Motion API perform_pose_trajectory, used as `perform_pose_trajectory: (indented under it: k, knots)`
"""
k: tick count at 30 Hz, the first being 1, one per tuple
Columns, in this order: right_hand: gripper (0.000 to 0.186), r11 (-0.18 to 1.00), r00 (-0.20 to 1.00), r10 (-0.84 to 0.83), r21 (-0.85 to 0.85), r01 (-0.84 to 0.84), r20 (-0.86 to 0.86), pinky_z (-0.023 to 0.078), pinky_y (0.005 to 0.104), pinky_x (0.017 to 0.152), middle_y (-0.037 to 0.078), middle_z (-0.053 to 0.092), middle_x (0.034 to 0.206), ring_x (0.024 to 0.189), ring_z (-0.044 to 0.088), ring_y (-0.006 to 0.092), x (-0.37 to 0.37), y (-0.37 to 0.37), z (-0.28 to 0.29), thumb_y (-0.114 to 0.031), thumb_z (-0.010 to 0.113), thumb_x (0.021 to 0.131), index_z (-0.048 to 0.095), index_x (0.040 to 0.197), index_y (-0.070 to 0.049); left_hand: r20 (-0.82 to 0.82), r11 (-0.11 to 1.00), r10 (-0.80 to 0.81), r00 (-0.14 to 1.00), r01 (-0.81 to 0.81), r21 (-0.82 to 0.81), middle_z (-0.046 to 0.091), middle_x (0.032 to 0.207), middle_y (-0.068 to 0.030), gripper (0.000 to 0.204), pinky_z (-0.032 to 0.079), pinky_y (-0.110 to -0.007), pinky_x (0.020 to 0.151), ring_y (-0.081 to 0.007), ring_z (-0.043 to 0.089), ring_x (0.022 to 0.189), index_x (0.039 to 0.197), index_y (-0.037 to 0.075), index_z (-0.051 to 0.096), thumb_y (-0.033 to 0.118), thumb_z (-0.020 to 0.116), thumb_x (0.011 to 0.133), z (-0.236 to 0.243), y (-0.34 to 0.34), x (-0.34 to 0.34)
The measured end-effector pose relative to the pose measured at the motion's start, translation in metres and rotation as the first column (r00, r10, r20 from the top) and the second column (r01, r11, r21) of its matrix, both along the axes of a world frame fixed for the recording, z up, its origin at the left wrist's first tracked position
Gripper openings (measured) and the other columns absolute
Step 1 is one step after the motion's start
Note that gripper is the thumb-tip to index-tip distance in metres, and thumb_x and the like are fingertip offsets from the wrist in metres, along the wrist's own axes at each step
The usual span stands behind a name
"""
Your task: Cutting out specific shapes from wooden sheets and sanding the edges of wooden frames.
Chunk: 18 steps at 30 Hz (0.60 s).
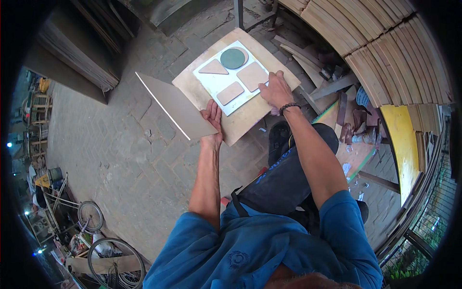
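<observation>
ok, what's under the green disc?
A round tan patch on the white board: a crescent shows at the right of the green disc. The rest is covered; can't tell if it's a loose piece or a recess.

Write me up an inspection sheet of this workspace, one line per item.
Surface: pale wooden tabletop, smudged in places.
Job's things: white board on the tabletop, bearing a dark green disc, a tan triangle and two tan four-sided pieces with rounded corners; grey-brown panel tilted at left.
Clutter: wood offcuts and dark scraps at right.
Grippers: left grip at the panel, its hold partly hidden; right grip at the white board's right edge.
Cables: nothing seen around the tabletop.
Surroundings: paved floor, stacked boards, bicycle wheel lower left.
</observation>
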State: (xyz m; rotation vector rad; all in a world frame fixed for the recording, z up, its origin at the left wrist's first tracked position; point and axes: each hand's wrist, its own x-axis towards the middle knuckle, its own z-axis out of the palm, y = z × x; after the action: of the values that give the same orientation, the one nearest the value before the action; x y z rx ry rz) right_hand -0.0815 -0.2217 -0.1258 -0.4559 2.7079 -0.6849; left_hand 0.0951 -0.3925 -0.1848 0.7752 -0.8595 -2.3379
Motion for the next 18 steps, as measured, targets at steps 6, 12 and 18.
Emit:
perform_pose_trajectory:
  k: [6,12,18]
  knots:
    - [0.05,0.989,0.993,-0.096,-0.108,0.102,0.062,0.047,0.0468,0.103,0.031,0.052,0.129,0.119,0.058,0.0451,-0.002,0.004,-0.001,-0.034,0.065,0.09,0.063,0.114,0.01,0.018,0.999,-0.031,0.999,0.03,0.032,0.04,0.155,-0.0238,0.037,0.027,-0.042,0.125,-0.0314,0.034,0.149,0.073,0.013,0.041,0.026,0.04,0.108,0.005,0.006,0.003]
    - [0.049,0.95,0.938,-0.145,-0.22,0.221,0.315,0.054,0.0425,0.091,0.025,0.067,0.104,0.092,0.068,0.0426,-0.012,0.023,0.001,-0.031,0.068,0.087,0.064,0.112,0.011,0.035,0.998,-0.041,0.999,0.039,0.056,0.042,0.154,-0.0222,0.039,0.03,-0.042,0.124,-0.031,0.038,0.147,0.07,0.014,0.04,0.024,0.043,0.107,0.006,0.005,0.016]
    - [0.03,0.495,0.649,0.019,-0.571,0.655,0.76,0.058,0.0329,0.056,0.013,0.066,0.093,0.067,0.068,0.0231,-0.014,0.034,-0.005,-0.01,0.061,0.095,0.064,0.12,0.008,-0.035,0.993,-0.082,0.996,0.084,0.077,0.047,0.15,-0.0232,0.039,0.037,-0.043,0.12,-0.032,0.045,0.142,0.068,0.014,0.04,0.024,0.045,0.105,0.002,-0.001,0.021]
